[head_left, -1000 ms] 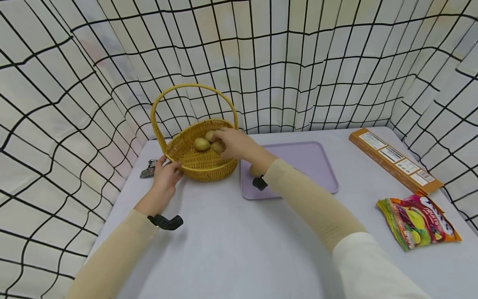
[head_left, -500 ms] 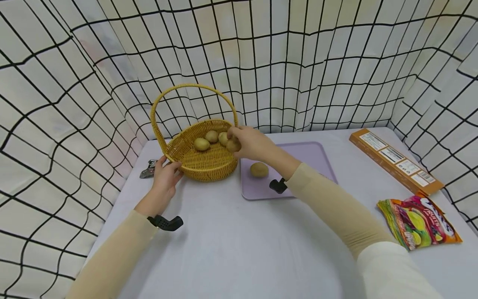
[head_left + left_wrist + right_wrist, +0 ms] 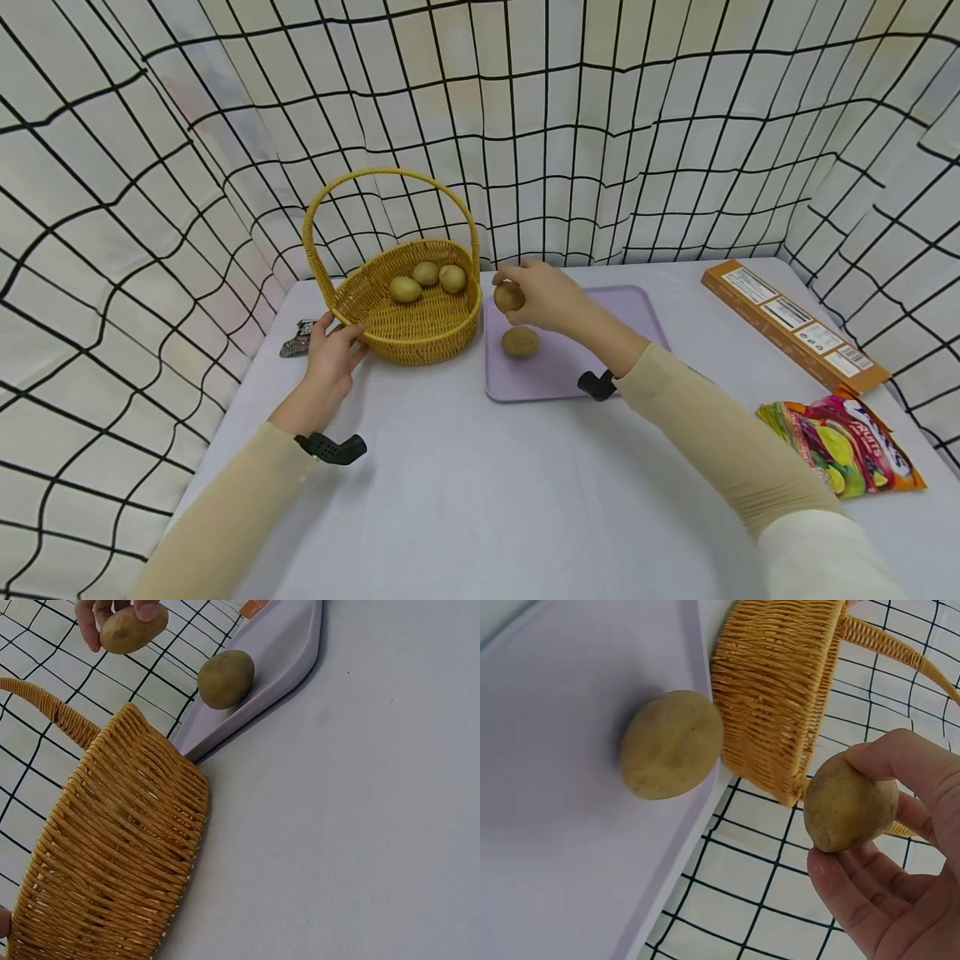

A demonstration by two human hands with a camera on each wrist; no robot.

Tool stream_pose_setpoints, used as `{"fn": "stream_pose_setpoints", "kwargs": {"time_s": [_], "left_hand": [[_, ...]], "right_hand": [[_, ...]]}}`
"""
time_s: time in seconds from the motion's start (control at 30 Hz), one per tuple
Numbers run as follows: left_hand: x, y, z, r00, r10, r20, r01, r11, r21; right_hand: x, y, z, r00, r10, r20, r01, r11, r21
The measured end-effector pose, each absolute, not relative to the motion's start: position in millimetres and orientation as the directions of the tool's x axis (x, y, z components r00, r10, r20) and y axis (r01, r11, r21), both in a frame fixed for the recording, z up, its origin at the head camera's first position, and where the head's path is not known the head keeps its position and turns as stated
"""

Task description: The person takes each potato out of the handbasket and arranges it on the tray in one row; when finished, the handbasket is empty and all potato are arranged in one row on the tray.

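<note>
Between thumb and fingers my right hand [image 3: 546, 296] pinches a potato [image 3: 850, 802], held up over the back left part of the lilac tray [image 3: 573, 379]. Below it, a second potato [image 3: 521, 341] lies on the tray, near its left edge. Left of the tray stands the yellow wicker basket [image 3: 416, 352] with its tall arched handle; three potatoes [image 3: 426, 273] rest together inside, toward the back. My left hand [image 3: 333, 358] grips the basket's front left rim by the foot of the handle. In the left wrist view only a sliver of that hand shows.
Behind the basket lies a small dark packet [image 3: 298, 339], partly visible at its left. An orange-brown box [image 3: 795, 325] and a colourful fruit sweets bag [image 3: 847, 446] lie on the right. Black netting [image 3: 570, 158] over white cloth encloses the table [image 3: 450, 500].
My right hand has moved right, out of the basket and over the tray, with a potato in its fingers. The tray potato came into full view. My left hand has stayed on the basket.
</note>
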State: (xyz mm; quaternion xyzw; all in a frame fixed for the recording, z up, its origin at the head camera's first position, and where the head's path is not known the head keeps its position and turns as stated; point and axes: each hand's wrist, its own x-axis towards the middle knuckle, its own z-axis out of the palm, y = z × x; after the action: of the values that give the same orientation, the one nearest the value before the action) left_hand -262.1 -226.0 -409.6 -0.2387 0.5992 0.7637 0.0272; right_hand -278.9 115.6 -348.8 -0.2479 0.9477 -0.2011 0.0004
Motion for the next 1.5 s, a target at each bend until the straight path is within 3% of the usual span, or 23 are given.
{"fn": "stream_pose_setpoints", "kwargs": {"time_s": [0.33, 0.7, 1.5], "left_hand": [[-260, -226, -408, -0.891, -0.246, -0.382, -0.316, -0.269, 0.910], [-260, -224, -411, -0.890, -0.252, -0.380, -0.314, -0.266, 0.912], [-257, -225, -406, -0.896, -0.224, -0.384, -0.318, -0.281, 0.905]], "right_hand": [[-279, 145, -372, -0.906, -0.422, 0.033, -0.375, 0.766, -0.522], [-279, 174, -402, -0.939, -0.286, -0.193, -0.094, 0.750, -0.655], [-278, 178, -420, -0.922, -0.253, -0.293, 0.047, 0.678, -0.734]]}}
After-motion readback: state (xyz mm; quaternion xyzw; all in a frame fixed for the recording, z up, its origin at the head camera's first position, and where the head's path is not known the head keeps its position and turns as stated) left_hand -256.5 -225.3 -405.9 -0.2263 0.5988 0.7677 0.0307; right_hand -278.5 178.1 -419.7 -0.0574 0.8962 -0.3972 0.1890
